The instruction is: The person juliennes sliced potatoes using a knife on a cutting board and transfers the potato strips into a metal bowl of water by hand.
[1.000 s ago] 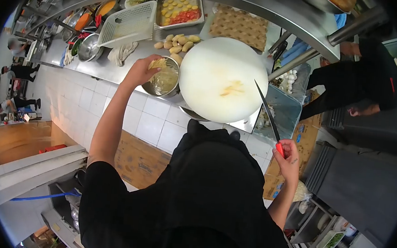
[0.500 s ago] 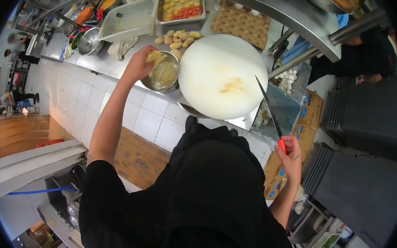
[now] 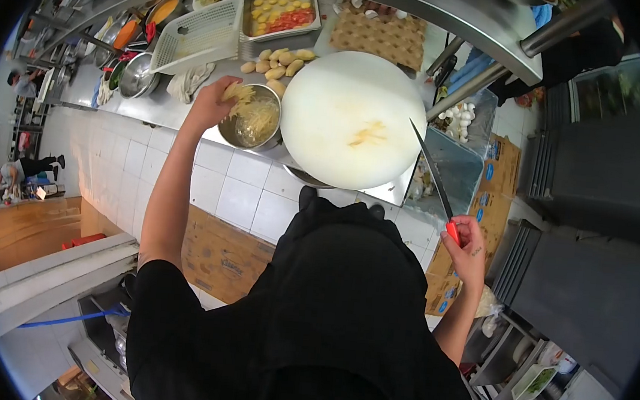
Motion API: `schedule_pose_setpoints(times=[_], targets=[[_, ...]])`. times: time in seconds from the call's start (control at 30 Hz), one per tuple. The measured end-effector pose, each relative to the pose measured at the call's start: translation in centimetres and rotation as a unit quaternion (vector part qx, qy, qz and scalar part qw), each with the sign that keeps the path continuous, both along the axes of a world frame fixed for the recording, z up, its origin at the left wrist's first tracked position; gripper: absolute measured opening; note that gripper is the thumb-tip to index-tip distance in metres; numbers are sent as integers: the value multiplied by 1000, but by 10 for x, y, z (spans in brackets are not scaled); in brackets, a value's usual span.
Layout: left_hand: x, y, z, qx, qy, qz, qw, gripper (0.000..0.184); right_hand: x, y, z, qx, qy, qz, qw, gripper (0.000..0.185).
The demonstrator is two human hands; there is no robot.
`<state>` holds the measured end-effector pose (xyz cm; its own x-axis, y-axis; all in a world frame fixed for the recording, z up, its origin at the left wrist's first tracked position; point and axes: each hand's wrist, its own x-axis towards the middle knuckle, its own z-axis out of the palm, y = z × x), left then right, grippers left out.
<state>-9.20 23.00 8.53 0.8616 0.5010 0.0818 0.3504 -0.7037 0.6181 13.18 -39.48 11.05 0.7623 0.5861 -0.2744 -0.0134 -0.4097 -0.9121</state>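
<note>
My left hand (image 3: 213,105) is closed on a bunch of thin pale potato strips (image 3: 240,102) at the left rim of a metal bowl (image 3: 279,127). More strips lie in what looks like water inside the bowl. Beside it, a round white cutting board (image 3: 323,117) carries a small yellowish patch of scraps (image 3: 368,134). Off the board's right side, my right hand (image 3: 469,249) grips a long dark-bladed knife (image 3: 436,177) by its red handle, the blade pointing up and away from me.
Whole potatoes (image 3: 277,63) lie behind the bowl. Further back are a white perforated basket (image 3: 197,36), a tray of yellow and red pieces (image 3: 280,13) and an egg carton (image 3: 378,37). A clear bin (image 3: 454,169) stands right of the board; a metal shelf bar (image 3: 491,29) crosses overhead.
My left hand has drawn slightly left, and more of the potato strips now show hanging from it over the bowl. The knife stays in my right hand, almost still. The whole view has shifted slightly.
</note>
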Motion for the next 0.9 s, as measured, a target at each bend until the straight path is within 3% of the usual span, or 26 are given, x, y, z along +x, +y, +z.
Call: schedule_pose_setpoints(times=[0.07,0.4,0.47,0.5,0.57,0.7,0.77,0.9], targets=[[4,-7,9,31,67,35,997,40,-3,0,-1,1,-3,-11,1000,34],[0,-11,1,80,5,30,996,39,-3,-1,0,-3,4,-13,1000,32],[-3,-11,1,-45,14,46,998,42,-2,1,3,-3,-2,-10,1000,32],[-3,-13,-1,-46,14,48,998,42,-1,1,3,-3,-2,-9,1000,32],[-3,-18,-4,-135,-48,21,989,43,0,1,3,-9,-5,-3,1000,33],[-2,-23,2,-124,-11,29,992,40,2,0,1,0,-3,-1,1000,33],[-1,-23,-2,-54,51,40,996,35,2,0,0,2,-2,-1,1000,33],[0,-20,-10,-80,-14,38,996,36,2,-2,-1,-3,-4,-3,1000,33]])
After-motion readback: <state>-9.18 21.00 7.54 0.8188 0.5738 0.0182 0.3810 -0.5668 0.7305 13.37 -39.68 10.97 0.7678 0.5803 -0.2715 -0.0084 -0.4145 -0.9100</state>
